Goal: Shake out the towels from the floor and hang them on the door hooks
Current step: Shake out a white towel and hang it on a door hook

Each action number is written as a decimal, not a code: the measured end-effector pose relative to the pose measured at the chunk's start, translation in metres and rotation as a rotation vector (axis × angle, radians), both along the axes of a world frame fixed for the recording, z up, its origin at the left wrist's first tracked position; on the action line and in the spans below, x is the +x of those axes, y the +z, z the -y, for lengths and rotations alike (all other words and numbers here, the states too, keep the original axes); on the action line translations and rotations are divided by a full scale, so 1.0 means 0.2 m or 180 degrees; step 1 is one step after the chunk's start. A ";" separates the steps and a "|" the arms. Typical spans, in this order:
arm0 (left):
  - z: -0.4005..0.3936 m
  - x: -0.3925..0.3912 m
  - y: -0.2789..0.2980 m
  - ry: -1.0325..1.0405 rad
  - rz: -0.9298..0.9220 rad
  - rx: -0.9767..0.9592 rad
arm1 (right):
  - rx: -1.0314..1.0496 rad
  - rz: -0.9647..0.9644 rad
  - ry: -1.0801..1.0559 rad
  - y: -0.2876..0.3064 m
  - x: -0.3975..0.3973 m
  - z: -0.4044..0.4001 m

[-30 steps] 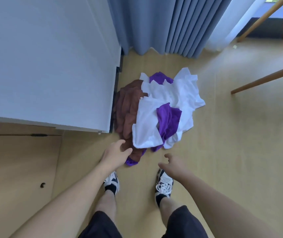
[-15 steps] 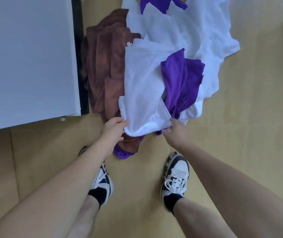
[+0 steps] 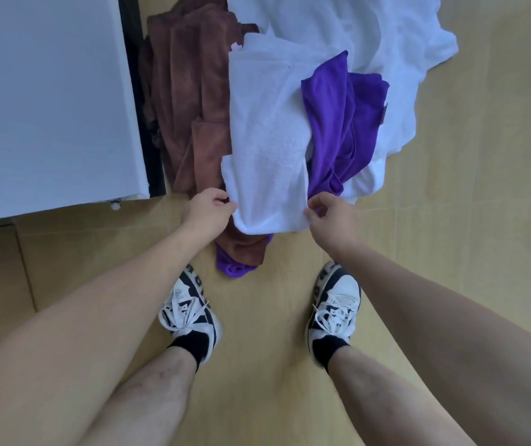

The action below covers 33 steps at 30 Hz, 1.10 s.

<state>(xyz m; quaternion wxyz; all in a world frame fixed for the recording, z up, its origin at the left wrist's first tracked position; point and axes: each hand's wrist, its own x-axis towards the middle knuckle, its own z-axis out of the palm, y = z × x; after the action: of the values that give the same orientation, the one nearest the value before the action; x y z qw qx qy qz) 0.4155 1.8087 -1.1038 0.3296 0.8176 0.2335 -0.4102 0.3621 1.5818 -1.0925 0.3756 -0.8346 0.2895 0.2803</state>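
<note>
A pile of towels lies on the wooden floor in front of my feet. On top is a white towel (image 3: 267,149); my left hand (image 3: 204,214) pinches its near left corner and my right hand (image 3: 330,217) pinches its near right corner. A purple towel (image 3: 344,123) lies crumpled on it to the right. A brown towel (image 3: 190,91) lies at the left of the pile. Another white towel (image 3: 370,37) spreads out behind. A second bit of purple cloth (image 3: 232,265) pokes out under the near edge. No door hooks are in view.
A white cabinet (image 3: 48,101) stands at the left, its dark side edge right beside the brown towel. My two shoes (image 3: 190,313) stand on the light wooden floor (image 3: 451,204) just short of the pile.
I have bent lower over the pile. Both hands have gone from touching the white towel's near edge to pinching its two near corners.
</note>
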 end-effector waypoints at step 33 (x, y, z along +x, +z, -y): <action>1.50 0.53 4.43 -0.3798 0.2196 -0.1907 | -0.0430 0.2880 -0.1138 4.33 0.20 0.94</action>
<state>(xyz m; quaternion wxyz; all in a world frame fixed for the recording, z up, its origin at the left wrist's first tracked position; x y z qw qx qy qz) 0.5220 1.5095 -0.2169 0.3142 0.7629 -0.4875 -0.2857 0.4029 1.3928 -0.2267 0.4509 -0.8324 0.2535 -0.1987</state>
